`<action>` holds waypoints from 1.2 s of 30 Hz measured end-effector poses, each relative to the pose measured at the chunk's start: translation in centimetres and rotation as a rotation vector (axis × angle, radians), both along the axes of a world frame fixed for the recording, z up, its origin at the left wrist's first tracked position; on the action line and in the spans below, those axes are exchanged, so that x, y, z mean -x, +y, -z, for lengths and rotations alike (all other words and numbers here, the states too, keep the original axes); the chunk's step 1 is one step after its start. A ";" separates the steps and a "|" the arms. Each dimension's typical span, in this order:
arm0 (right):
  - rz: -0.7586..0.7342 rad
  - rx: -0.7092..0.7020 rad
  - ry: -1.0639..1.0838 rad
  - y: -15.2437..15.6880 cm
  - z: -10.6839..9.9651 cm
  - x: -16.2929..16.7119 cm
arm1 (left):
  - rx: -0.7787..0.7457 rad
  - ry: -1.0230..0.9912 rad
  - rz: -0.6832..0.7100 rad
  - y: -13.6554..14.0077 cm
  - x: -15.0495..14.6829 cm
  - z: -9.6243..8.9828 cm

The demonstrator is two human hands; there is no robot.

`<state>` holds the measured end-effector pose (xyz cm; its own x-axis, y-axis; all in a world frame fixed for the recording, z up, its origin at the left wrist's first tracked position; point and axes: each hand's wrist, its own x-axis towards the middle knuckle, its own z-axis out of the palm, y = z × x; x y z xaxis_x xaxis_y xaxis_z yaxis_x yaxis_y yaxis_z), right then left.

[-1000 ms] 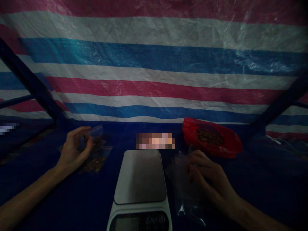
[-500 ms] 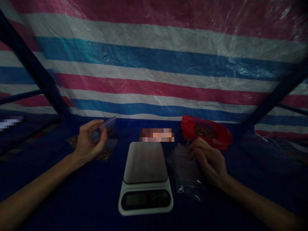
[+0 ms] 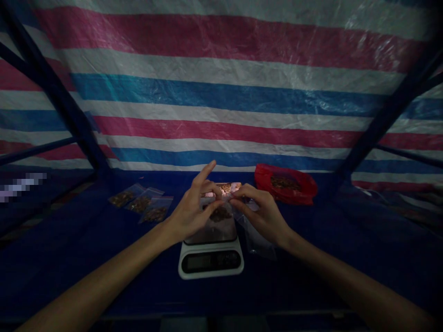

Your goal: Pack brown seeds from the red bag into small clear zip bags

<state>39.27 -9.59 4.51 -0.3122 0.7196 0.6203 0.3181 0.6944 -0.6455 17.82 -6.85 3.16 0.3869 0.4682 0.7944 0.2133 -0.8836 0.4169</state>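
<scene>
Left hand (image 3: pixel 190 211) and right hand (image 3: pixel 266 214) pinch top edge of small clear plastic bag of brown bits (image 3: pixel 220 213) over white digital scale (image 3: pixel 211 249); contact with scale unclear.

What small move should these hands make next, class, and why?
Probably press along the top of the filled bag: the left hand and right hand pinch there, over the scale, and whether it is sealed cannot be seen.
</scene>
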 end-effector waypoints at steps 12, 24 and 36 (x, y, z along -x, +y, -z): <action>-0.315 0.660 0.236 1.2 1.0 -1.5 | -0.346 0.183 -0.170 -2.0 0.6 0.3; -0.317 0.774 0.362 -0.5 2.6 1.1 | 0.150 0.248 0.023 -2.1 -0.7 -0.3; -0.394 0.740 0.409 -0.5 2.6 0.9 | 0.203 0.251 0.090 -2.1 -0.2 -0.6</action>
